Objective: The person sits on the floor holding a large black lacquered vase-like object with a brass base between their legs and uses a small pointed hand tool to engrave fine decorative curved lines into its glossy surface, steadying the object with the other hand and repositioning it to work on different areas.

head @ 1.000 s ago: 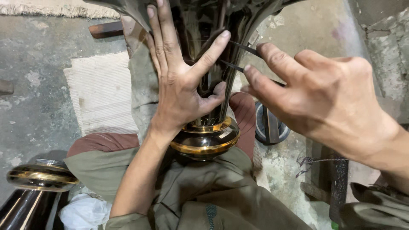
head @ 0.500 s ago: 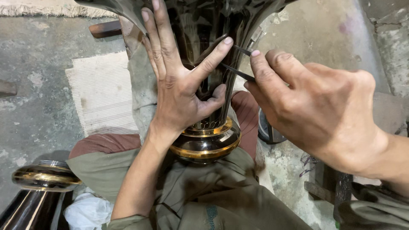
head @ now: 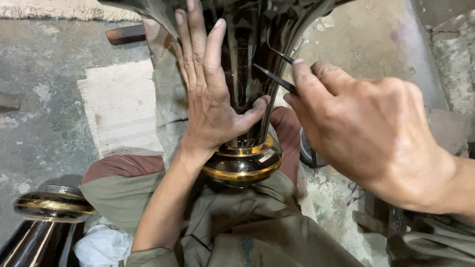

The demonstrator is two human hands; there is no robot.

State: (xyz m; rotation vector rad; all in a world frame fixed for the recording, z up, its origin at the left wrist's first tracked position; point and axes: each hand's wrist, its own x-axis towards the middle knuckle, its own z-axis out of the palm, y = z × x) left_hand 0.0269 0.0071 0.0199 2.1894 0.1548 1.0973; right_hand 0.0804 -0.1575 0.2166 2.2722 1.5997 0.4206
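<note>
Centre of the frame, top edge down to the middle: tall dark glossy vase (head: 247, 59), flaring at the top, narrowing to a neck with brass bands and a round brass-ringed bulb (head: 242, 165) resting against the lap. Right half: right hand (head: 366, 128), back toward the camera, wrist running off the right edge, fingers (head: 309, 81) pinched on a thin dark pointed tool (head: 274, 78) with its tip at the vase's surface. Centre left: left hand (head: 210, 99) laid flat on the vase body, forearm rising from the lower middle, four fingers stretched upward, thumb (head: 255, 110) hooked round the neck, bracing rather than clenched. Lower frame: olive-green clothing (head: 237, 232) over folded knees. Behind, left: bare grey concrete floor (head: 44, 99), stained, with a pale woven mat (head: 121, 106) and a fringed rug edge (head: 59, 12) at upper left. Bottom left corner: second dark vessel (head: 47, 212) with a brass rim, white cloth (head: 101, 244) just beside it.
</note>
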